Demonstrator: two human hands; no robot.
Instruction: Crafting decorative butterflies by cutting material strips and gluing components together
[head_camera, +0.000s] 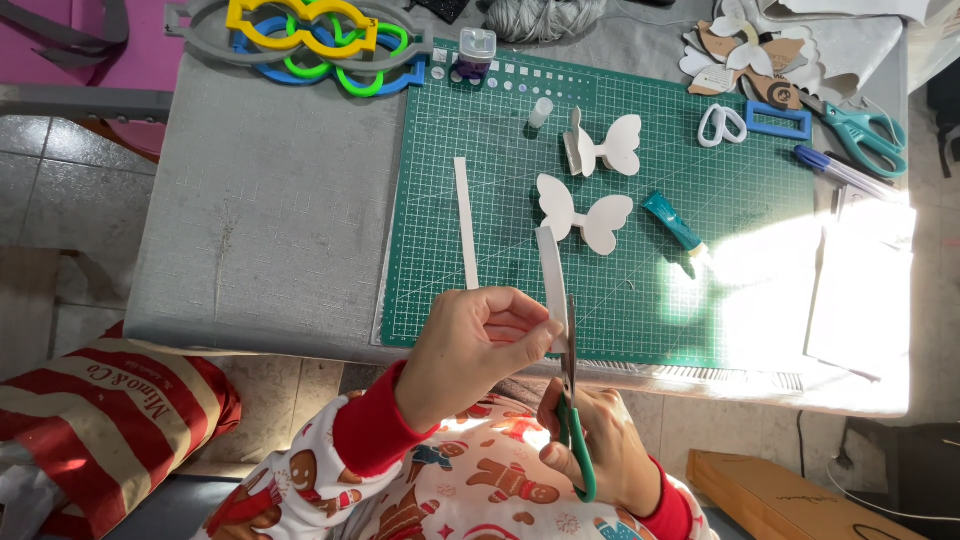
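My left hand (478, 345) pinches a narrow white foam strip (551, 275) that stands up over the near edge of the green cutting mat (500, 180). Green-handled scissors (570, 410) sit in my right hand (598, 440) just below, their blades running up along the strip. A second white strip (466, 222) lies flat on the mat to the left. Two white bow-shaped cutouts (585, 210) (603, 145) lie beyond the strip, mid-mat.
A teal glue tube (673, 222) lies right of the bows. Teal scissors (862, 135), a pen (845, 172), templates and paper scraps sit at the back right. Coloured plastic stencils (310, 40) lie at the back left. A striped red bag (105, 420) rests on the floor left.
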